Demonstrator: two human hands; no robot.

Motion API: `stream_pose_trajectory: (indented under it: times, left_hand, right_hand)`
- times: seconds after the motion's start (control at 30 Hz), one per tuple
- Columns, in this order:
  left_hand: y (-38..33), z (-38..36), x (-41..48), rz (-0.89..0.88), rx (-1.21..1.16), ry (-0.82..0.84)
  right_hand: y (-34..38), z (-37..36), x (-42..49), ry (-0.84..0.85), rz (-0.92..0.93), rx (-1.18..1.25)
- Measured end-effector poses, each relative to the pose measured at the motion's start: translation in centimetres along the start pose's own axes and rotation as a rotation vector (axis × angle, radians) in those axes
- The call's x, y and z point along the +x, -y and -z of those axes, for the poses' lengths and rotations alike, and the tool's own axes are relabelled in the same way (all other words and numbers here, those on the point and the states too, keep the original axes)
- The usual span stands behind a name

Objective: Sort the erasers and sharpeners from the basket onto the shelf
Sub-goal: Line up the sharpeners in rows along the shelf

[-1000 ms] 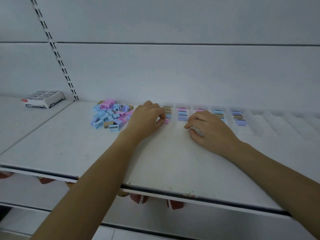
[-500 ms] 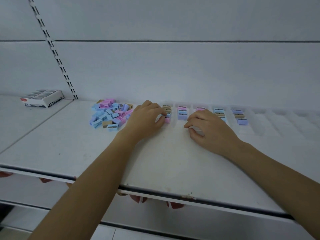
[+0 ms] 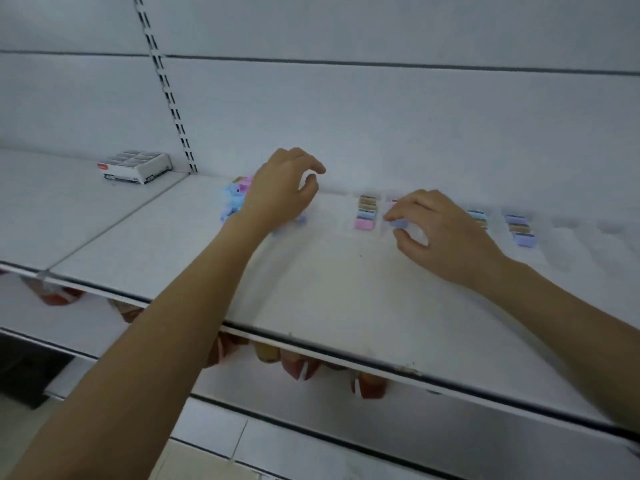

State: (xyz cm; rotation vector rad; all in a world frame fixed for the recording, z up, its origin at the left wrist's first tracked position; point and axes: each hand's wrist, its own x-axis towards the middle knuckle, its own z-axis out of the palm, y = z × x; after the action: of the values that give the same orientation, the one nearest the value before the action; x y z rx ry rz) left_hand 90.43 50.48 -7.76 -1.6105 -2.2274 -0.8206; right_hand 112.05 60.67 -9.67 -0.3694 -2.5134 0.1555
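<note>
Nearest, under the front lip of the white shelf [image 3: 346, 306], reddish packets [image 3: 298, 367] hang on a lower level. Both bare forearms reach up and over that lip.

The right hand [image 3: 446, 233] sits low over the shelf with its fingers curled. Its grip is narrow: thumb and forefinger close on a lilac sharpener [image 3: 399, 223] that lies on the shelf surface, though blur hides the exact contact.

The left hand [image 3: 280, 192] is lifted clear of the shelf, further back and to the left. Its fingers are loosely curled, thumb and forefinger stand apart, and nothing shows in its grip. Just below it a loose blue sharpener [image 3: 302, 219] lies blurred on the shelf.

Between the hands a short row of sharpeners [image 3: 366, 207] runs front to back, with a pink sharpener [image 3: 365, 224] at its near end. Two more rows [image 3: 478, 218] and [image 3: 519, 228] lie beyond the right hand, side by side and apart from each other.

Behind the left wrist sits an unsorted pile of sharpeners [image 3: 233, 199] in blue and pink, partly hidden by the hand.

Further left, on the neighbouring shelf panel, a white box of erasers [image 3: 135, 166] stands near the back wall, just beside the slotted upright [image 3: 166, 88].
</note>
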Motion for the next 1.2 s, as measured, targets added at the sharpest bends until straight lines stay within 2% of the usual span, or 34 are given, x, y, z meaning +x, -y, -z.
stream_pose_trajectory:
  times: [0.23, 0.47, 0.67, 0.77, 0.87, 0.93, 1.03, 1.2]
  left_hand:
    - [9.3, 4.5, -0.8, 0.001, 0.019, 0.213]
    - [16.6, 6.0, -2.3, -0.080, -0.086, 0.317]
    - [17.8, 5.0, -1.8, -0.110, -0.104, 0.470]
    - [18.4, 3.7, -1.1, -0.110, -0.021, 0.485]
    - [18.5, 2.6, -1.3, -0.110, 0.023, 0.394]
    - [18.6, 2.4, -1.6, -0.098, -0.017, 0.320]
    - [18.9, 2.6, -1.8, -0.068, -0.099, 0.305]
    - [19.4, 3.0, -1.4, -0.059, -0.200, 0.307]
  right_hand:
    - [7.3, -3.4, 3.9, 0.170, -0.072, 0.074]
    - [13.8, -8.3, 8.3, 0.116, -0.262, 0.073]
    - [15.4, -11.3, 11.4, 0.133, -0.392, 0.009]
    - [16.2, -12.5, 13.4, 0.188, -0.379, 0.032]
    - [16.3, -13.3, 14.6, 0.248, -0.396, 0.007]
    - [15.7, -13.5, 15.3, 0.268, -0.416, -0.043]
    - [14.8, -14.0, 16.3, 0.314, -0.418, -0.089]
    - [15.1, -14.2, 17.2, 0.228, -0.429, -0.114]
